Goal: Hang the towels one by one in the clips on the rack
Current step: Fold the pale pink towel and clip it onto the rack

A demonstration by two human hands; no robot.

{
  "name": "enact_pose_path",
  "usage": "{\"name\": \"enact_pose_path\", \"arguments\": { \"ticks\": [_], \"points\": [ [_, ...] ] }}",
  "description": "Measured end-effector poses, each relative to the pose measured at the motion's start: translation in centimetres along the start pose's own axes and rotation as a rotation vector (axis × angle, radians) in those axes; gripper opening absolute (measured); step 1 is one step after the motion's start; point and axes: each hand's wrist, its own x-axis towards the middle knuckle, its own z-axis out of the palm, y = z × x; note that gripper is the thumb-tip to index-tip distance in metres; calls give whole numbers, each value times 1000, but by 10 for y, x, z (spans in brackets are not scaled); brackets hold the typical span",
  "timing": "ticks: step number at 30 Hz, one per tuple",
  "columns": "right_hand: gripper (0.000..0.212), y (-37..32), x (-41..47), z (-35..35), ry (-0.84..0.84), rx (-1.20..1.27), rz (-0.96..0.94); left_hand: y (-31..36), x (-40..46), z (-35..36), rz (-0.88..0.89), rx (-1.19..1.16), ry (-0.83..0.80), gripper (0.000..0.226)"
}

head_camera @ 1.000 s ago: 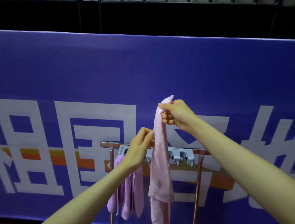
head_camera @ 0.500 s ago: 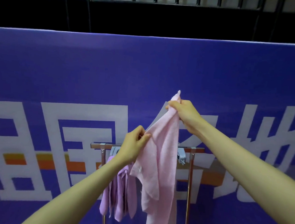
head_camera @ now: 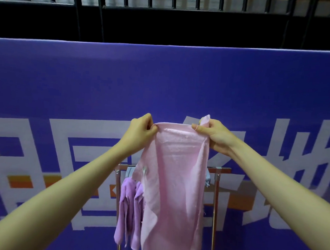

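Both grips pinch the top edge of the pink towel: the left hand has thumb and fingers pressed together on its left corner, and the right hand is pinched on its right corner, where a bit of cloth pokes up above the fingers. Held between them, the top edge runs nearly level and the towel hangs down wide and flat, in front of the rack and hiding most of its top bar. At the bar's right end a grey clip peeks out beside the towel's edge. Left of the pink towel, a purple towel hangs bunched from the rack. Behind it all stands a blue banner with large white characters, and above it a dark railing.
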Motion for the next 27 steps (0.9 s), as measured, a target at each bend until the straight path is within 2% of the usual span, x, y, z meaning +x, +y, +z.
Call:
{"name": "enact_pose_path", "arguments": {
  "ticks": [2, 4, 7, 9, 11, 17, 19, 22, 26, 27],
  "points": [
    [22, -1, 0, -4, -57, -12, -4, -1, 3, -4, -31, -1, -6, 19],
    [8, -2, -2, -11, -73, -55, -21, -5, 3, -11, -26, -64, -56, 10],
    [13, -2, -3, -20, -53, -168, -22, -15, -3, -22, 126, -94, -211, 19],
    [15, -3, -3, -20, -48, -203, -25, -20, -6, -26, 286, 41, -288, 37],
    [18, -4, 0, -17, -18, -208, -54, -24, -4, -26, 413, 211, -372, 46],
    [16, -3, 5, -9, 23, -219, -132, -23, -3, -34, 499, 500, -562, 68],
    [16, -2, 5, -5, 13, -231, -138, -25, -2, -39, 655, 652, -531, 66],
    [15, -1, 5, 0, 32, -250, -171, -26, -1, -40, 808, 718, -411, 33],
    [9, 2, 5, 4, 136, -330, -238, -20, -5, -39, 705, 558, -251, 3],
    [5, 3, 5, 4, 178, -361, -250, -18, -5, -38, 643, 526, -218, 3]
  ]
}}
